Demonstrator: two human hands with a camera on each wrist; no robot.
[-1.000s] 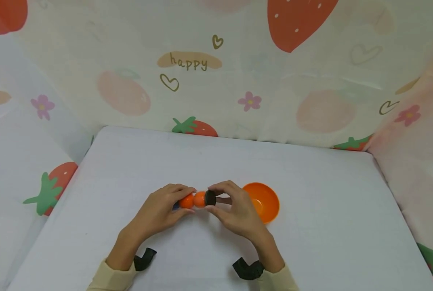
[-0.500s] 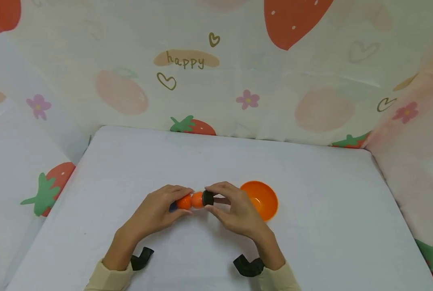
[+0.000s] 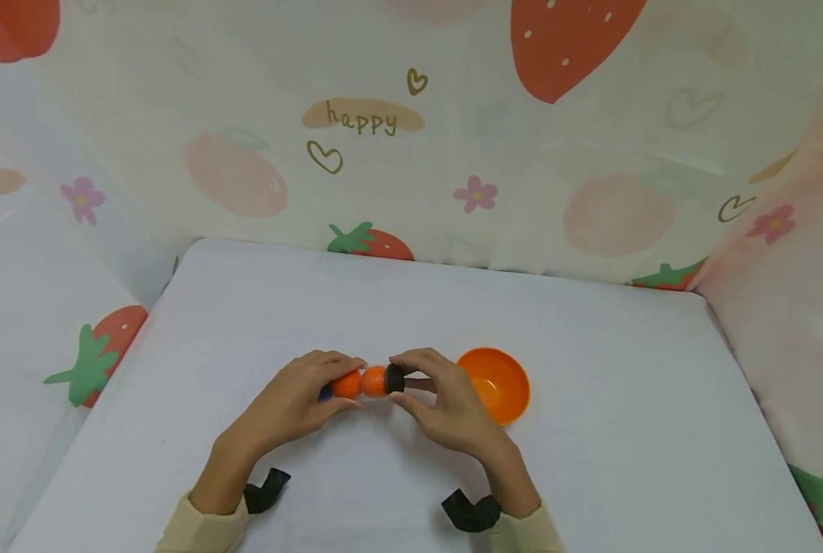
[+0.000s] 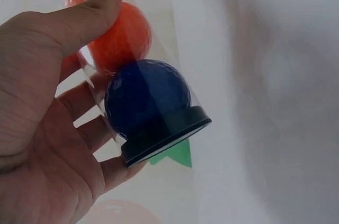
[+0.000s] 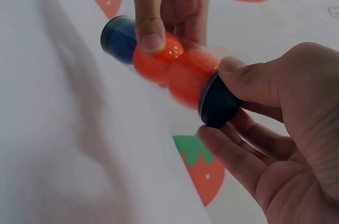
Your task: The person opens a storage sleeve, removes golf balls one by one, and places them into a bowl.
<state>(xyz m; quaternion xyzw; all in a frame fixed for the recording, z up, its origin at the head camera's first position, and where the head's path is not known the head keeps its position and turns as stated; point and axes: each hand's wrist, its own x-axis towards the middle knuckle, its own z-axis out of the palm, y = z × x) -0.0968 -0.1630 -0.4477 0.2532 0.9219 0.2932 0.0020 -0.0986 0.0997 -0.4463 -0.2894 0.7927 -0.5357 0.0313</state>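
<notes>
A clear tube (image 4: 95,91) lies sideways between both hands, holding two orange balls (image 5: 190,78) and a dimpled blue ball (image 4: 148,94) like golf balls. My left hand (image 3: 301,395) grips the tube near its middle, thumb across an orange ball. At the blue ball's end sits a dark base cap (image 4: 167,136). My right hand (image 3: 460,407) pinches the black cap (image 5: 218,102) at the other end, thumb on one side and fingers on the other. This cap is right against the nearer orange ball.
An orange bowl (image 3: 508,388) stands on the white table (image 3: 626,430), just beyond my right hand, which overlaps its left side. Black curved pieces (image 3: 471,512) stick out at both wrists. A strawberry-printed cloth (image 3: 384,177) hangs behind the table's far edge.
Both hands and the tube have shifted slightly left over the table. The grips on the tube and the cap look the same, and the bowl has stayed in place.
</notes>
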